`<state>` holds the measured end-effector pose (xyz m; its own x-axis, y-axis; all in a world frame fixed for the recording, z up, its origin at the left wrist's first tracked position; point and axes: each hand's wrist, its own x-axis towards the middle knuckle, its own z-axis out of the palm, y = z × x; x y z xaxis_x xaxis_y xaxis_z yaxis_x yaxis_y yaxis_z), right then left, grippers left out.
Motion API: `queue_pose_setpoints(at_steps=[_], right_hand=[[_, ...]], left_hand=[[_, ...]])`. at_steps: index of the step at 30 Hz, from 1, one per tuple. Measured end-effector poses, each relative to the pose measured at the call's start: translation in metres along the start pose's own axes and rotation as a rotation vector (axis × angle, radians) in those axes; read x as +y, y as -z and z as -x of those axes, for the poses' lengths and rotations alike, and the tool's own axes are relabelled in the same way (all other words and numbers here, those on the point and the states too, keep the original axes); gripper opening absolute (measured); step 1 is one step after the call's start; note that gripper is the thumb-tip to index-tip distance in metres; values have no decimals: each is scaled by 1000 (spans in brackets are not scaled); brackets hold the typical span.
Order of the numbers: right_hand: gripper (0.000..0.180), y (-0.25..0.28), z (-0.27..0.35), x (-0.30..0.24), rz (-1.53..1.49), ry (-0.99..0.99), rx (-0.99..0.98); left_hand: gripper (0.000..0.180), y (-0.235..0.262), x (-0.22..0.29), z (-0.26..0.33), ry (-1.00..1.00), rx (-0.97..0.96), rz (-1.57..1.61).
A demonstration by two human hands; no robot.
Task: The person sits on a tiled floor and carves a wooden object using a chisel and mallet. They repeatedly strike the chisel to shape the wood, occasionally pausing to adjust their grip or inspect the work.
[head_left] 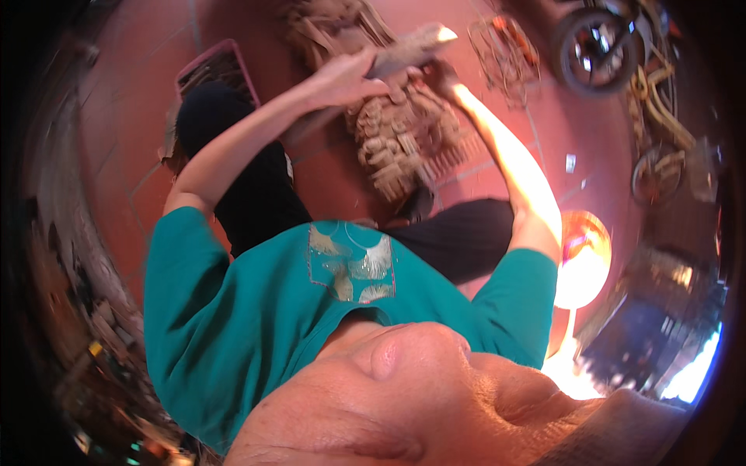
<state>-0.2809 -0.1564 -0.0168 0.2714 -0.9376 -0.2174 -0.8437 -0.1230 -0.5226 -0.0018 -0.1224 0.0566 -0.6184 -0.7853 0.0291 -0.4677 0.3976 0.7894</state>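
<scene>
A brown carved wood piece (400, 144) with dense raised shapes lies between my legs, toward the far side. My left hand (346, 78) is closed around a long grey-brown piece (412, 50) with a pale, bright far end; its kind is blurred. That piece slants up to the right above the carving's far end. My right hand (441, 79) is at the far right edge of the carving, close under the long piece. Shadow and blur smear its fingers, so their grip does not show.
Another carved brown piece (322, 27) lies beyond the hands. To its right are an openwork brown piece (497, 66) and an orange object (522, 40). A pink-rimmed container (233, 46) stands at the far left. A wheeled vehicle's tyre (563, 58) is at the far right on the red tiled floor (148, 116).
</scene>
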Motion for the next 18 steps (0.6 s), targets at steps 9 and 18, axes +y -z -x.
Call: queue_pose_setpoints(at_steps=[9, 18], right_hand=[[34, -11, 2, 18, -602, 48, 55], [30, -13, -5, 45, -589, 1, 9]], left_hand=[[73, 0, 28, 1, 7, 8, 136], [79, -4, 14, 8, 107, -79, 339]])
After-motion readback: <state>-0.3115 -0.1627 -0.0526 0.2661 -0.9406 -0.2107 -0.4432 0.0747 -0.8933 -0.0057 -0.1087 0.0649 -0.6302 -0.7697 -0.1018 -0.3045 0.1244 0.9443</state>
